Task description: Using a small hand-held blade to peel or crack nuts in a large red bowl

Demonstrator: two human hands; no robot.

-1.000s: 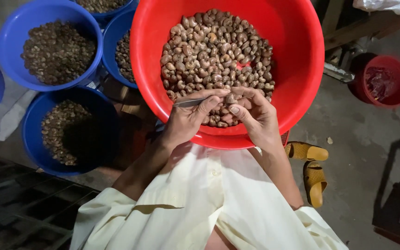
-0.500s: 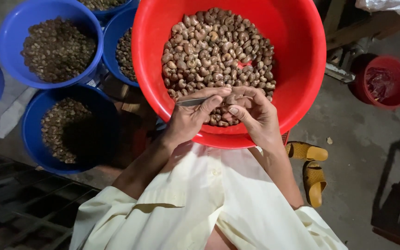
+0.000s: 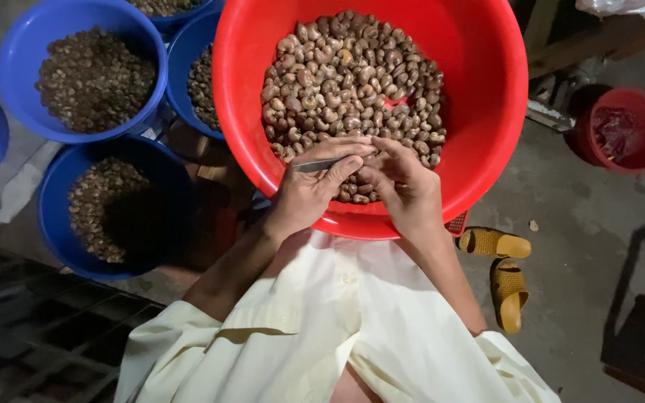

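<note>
A big red basin (image 3: pixel 487 97) rests on my lap, filled with a heap of brown cashew nuts (image 3: pixel 352 75). My left hand (image 3: pixel 309 190) grips a thin metal blade (image 3: pixel 315 165) that lies flat across its fingers, tip toward the right. My right hand (image 3: pixel 406 186) meets it over the near edge of the heap, fingertips pinched on a single nut that is mostly hidden between the two hands. Both hands sit inside the basin's near rim.
Blue tubs of darker nuts stand on the left: one at upper left (image 3: pixel 91 75), one below it (image 3: pixel 113 213), another behind the basin (image 3: pixel 195 82). A small red bucket (image 3: pixel 621 130) and a pair of yellow sandals (image 3: pixel 502 276) sit on the concrete floor at right.
My right hand has turned and curled inward a little against the left hand. The blade and left hand have barely moved.
</note>
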